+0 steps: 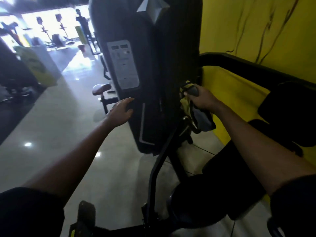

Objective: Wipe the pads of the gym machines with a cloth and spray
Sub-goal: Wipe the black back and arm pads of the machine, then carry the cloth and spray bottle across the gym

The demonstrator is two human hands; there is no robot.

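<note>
A tall black gym machine (153, 65) with a grey instruction label (123, 64) stands in front of me. My left hand (120, 111) rests with straight fingers against its left edge, below the label. My right hand (202, 99) grips a yellow and grey cloth (198, 115) bunched against the machine's right side; the cloth hangs down below the fist. Black pads (287, 113) of the machine sit at the right, by the yellow wall. No spray bottle is visible.
A yellow wall (248, 31) closes the right side. A black frame bar (157, 170) runs down between my arms. A brown seat (100, 88) stands behind the machine. More gym equipment and a standing person (83, 23) are far back left on the glossy floor (51, 125).
</note>
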